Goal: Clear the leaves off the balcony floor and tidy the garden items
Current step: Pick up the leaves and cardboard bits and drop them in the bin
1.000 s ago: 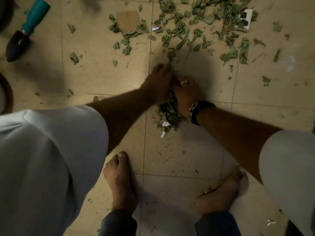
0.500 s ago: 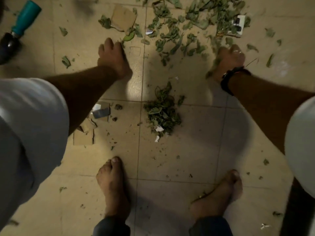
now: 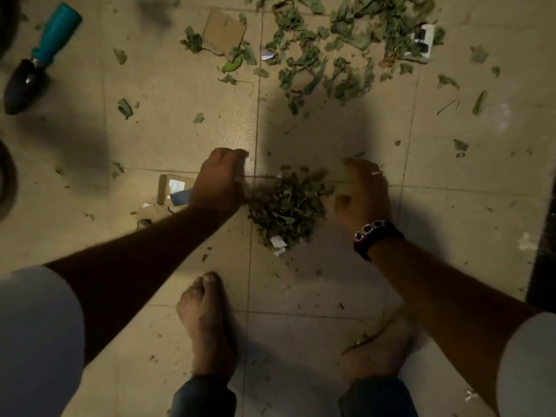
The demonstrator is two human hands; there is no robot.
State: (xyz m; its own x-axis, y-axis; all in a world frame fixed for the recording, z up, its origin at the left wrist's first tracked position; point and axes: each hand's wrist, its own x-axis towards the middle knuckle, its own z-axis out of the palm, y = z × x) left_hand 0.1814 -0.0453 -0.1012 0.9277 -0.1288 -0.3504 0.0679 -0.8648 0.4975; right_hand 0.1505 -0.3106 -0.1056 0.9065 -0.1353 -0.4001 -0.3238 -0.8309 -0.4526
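A small pile of dry green leaves [image 3: 287, 207] lies on the beige tiled floor [image 3: 301, 290], just ahead of my bare feet. My left hand [image 3: 219, 179] rests on the floor at the pile's left edge, fingers bent downward, holding nothing that I can see. My right hand [image 3: 365, 191] hovers at the pile's right edge with fingers spread and relaxed; a dark wristband sits on that wrist. Many more leaves [image 3: 334, 55] are scattered across the tiles farther ahead.
A hand trowel [image 3: 36, 60] with a teal handle lies at the far left. A cardboard piece [image 3: 224, 31] and a white object [image 3: 424, 40] sit among the far leaves. A small torn box [image 3: 173, 192] lies beside my left hand. A dark edge [image 3: 543, 251] borders the right.
Both hands were stretched out to the far scattered leaves half a second ago. They have come back toward me and now flank the pile.
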